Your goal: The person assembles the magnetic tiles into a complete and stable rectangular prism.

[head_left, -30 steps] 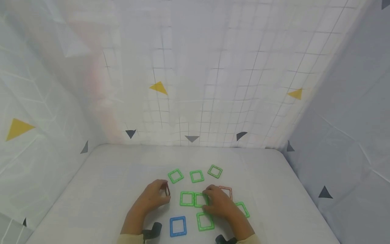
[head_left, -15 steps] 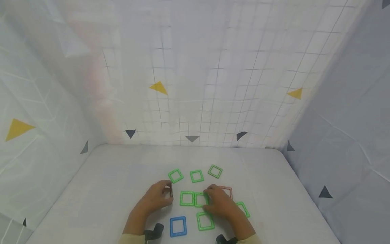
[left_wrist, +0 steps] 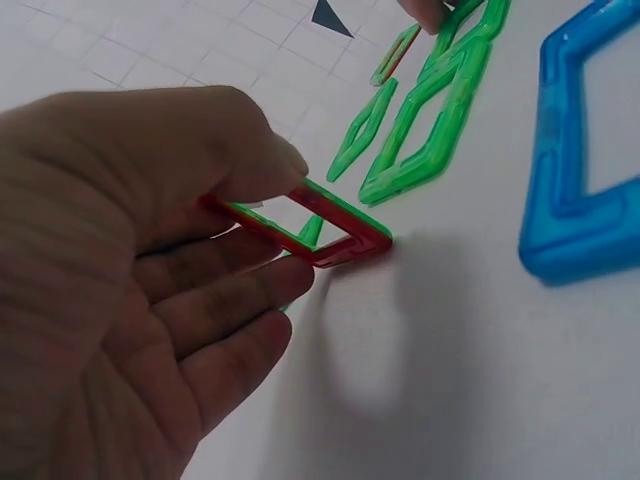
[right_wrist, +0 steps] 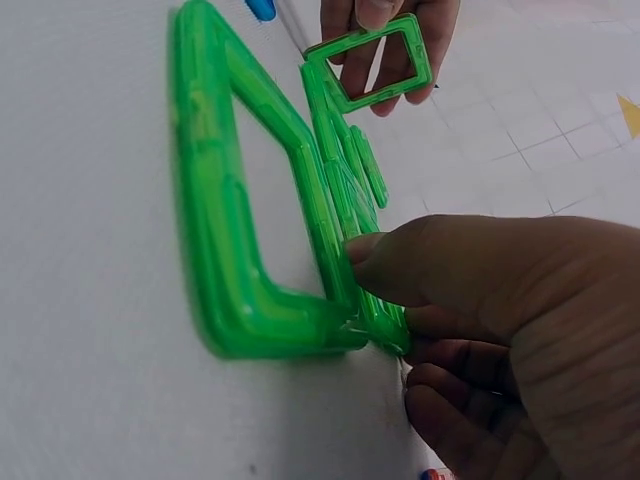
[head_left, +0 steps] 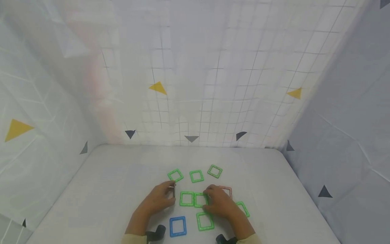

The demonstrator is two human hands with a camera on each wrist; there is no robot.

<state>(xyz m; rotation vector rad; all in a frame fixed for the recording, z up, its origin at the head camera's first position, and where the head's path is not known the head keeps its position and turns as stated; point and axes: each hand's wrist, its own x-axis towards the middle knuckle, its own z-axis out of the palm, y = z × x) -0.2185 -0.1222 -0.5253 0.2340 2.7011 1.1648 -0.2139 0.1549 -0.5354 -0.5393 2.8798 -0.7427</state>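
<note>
White table (head_left: 100,189) within a patterned fabric enclosure, square magnetic frames scattered on it. Left hand (head_left: 158,199) pinches a red square frame (left_wrist: 318,228) on edge, just left of the joined green frames (head_left: 193,199). Right hand (head_left: 220,203) grips that green pair's right edge, near the blue frame (head_left: 178,226).

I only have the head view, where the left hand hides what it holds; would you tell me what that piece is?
Observer: The left hand pinches a red square plastic frame between thumb and fingers.
Operator: Thank you; is it lifted clear of the table?
Observer: No, it is tilted, with its far corner touching the white table.
Operator: And what is the right hand doing?
Observer: The right hand pinches a corner of a green square plastic frame, thumb on top and fingers curled below.
</note>
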